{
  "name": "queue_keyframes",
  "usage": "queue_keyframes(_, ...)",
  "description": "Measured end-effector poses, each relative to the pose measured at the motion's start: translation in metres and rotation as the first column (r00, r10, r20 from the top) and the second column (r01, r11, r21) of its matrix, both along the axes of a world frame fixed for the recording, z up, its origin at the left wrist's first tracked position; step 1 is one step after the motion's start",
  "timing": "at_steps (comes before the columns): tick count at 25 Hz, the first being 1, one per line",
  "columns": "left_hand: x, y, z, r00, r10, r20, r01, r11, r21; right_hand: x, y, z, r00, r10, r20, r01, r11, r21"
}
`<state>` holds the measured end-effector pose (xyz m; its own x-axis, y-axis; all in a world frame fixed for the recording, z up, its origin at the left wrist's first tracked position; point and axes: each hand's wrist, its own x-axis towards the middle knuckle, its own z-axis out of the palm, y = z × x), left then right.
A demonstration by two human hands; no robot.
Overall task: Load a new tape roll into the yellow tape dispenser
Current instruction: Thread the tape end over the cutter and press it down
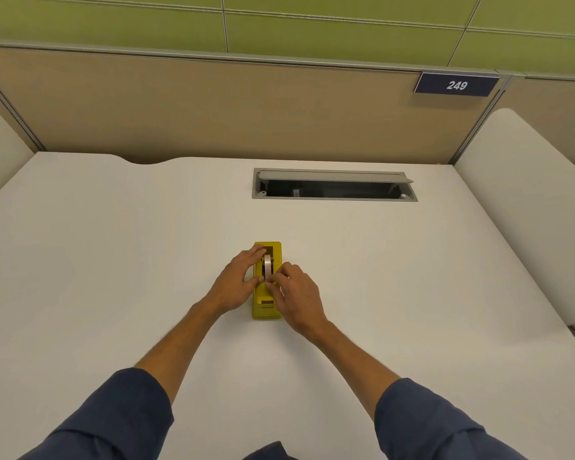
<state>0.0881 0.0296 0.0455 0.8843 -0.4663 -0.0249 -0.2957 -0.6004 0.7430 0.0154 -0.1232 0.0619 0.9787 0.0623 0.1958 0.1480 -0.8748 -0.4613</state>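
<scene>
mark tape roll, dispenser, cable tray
tape roll (267,264): head view, its upper edge.
dispenser (267,311): head view, near yellow end.
cable tray (332,175): head view, its raised grey lid.

1. Yellow tape dispenser (267,307): blocky oblong body, flat on the white desk (113,260), mid-desk, long axis running from near edge toward far edge; cutter end toward near edge.
2. Tape roll (267,264): pale, narrow, standing on edge in the dispenser's dark well, partly hidden.
</scene>
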Motion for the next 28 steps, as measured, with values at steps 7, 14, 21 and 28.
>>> queue_keyframes(7,-0.004,0.0,-0.003,1.0,0.018,0.02,-0.018,1.0,-0.026,-0.008,0.001,-0.001,1.0,-0.016,0.021,0.015,1.0,0.019)
queue_keyframes(14,-0.005,0.0,-0.008,0.999,0.024,0.031,-0.024,1.0,0.003,-0.019,0.001,-0.002,0.995,-0.043,0.094,0.038,0.998,0.051)
queue_keyframes(21,-0.013,0.0,-0.011,0.982,0.172,0.073,-0.174,0.985,0.019,-0.03,0.006,-0.009,0.986,-0.112,0.124,0.101,0.991,0.094)
queue_keyframes(28,-0.052,-0.001,-0.002,0.964,0.249,0.094,-0.227,0.954,-0.196,-0.032,0.006,-0.011,0.983,-0.129,0.134,0.114,0.986,0.12)
